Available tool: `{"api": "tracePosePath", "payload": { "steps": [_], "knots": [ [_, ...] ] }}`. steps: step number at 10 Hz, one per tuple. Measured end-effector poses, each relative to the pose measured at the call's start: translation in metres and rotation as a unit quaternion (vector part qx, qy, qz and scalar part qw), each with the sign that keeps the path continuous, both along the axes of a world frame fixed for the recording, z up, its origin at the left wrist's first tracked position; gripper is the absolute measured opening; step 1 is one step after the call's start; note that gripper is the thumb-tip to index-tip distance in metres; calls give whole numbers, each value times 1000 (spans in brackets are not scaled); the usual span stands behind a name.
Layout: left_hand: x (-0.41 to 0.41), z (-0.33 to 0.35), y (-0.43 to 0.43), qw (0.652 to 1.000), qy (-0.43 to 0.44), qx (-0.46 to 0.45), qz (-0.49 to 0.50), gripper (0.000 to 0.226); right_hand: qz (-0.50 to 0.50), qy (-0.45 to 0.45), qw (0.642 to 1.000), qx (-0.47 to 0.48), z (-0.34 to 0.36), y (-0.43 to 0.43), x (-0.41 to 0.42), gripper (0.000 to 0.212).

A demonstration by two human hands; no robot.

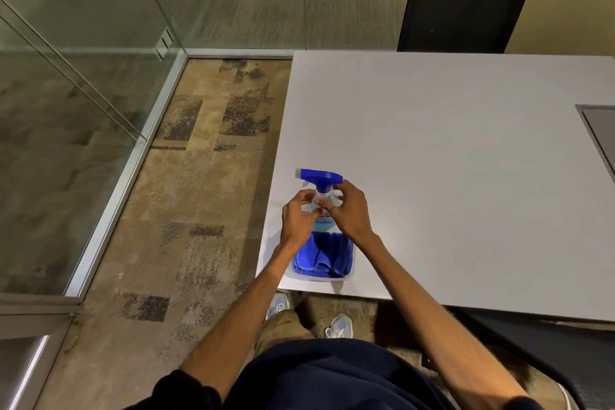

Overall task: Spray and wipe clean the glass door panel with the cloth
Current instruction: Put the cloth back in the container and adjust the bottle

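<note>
Both hands' fingers (327,208) curl around the spray bottle (320,191).

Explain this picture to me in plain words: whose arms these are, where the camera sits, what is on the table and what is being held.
There is no machine here. One camera worn on a person's head looks down at their own bare arms. The left hand and right hand close around the neck of a clear spray bottle with a blue trigger top, standing on a white table. Just nearer the person, a clear tub holds a blue cloth. The glass panels are on the left, and a black chair stands behind the table. Nothing has been lifted yet, as far as I can tell.
</note>
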State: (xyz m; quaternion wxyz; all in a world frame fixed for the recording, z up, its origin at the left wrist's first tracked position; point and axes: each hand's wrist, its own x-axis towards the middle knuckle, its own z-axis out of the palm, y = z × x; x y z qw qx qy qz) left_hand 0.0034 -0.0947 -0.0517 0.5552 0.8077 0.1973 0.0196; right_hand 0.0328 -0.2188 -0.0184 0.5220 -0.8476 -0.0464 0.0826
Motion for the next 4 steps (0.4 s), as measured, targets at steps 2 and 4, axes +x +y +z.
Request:
{"api": "tracePosePath", "payload": {
  "steps": [2, 4],
  "knots": [
    [-3, 5, -3, 1000, -1, -13, 3, 31, -11, 1, 1000, 6, -2, 0, -2, 41],
    [-4, 8, -4, 999, -11, -34, 0, 31, -17, -8, 1000, 7, -3, 1, -2, 47]
  ]
}}
